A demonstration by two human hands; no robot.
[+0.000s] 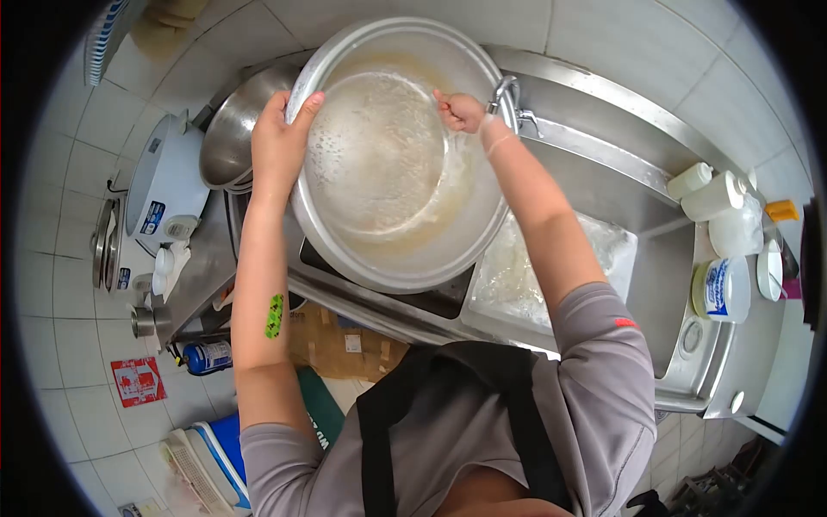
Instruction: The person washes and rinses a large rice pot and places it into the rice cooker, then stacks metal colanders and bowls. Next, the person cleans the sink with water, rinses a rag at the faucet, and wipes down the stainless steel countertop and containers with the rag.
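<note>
Two bare hands work at one large, round metal basin (392, 280), which lies tilted over the near left part of the steel sink (594, 177). The left hand (284, 142) pinches the basin's rim on its left side, with the thumb over the inner edge and the fingers wrapped round the outside. The right hand (463, 113) reaches over the opposite side, its fingers bent towards the inner wall; whether they pinch anything I cannot tell. Just beside the right wrist stands a curved faucet (506, 90), close to the basin's rim. The inside of the basin looks wet, perhaps with a little cloudy water in it, though the glare makes this hard to judge.

Beneath the right forearm, a white tub (626, 274) sits in the sink with translucent, crinkled material (517, 269) inside. Left of the basin, shiny metal bowls (237, 138) are nested together, and a pale blue appliance (164, 177) stands farther left by the steel desk (196, 297). At the far right are two white bottles (715, 197) and a container with blue lettering (728, 291).
</note>
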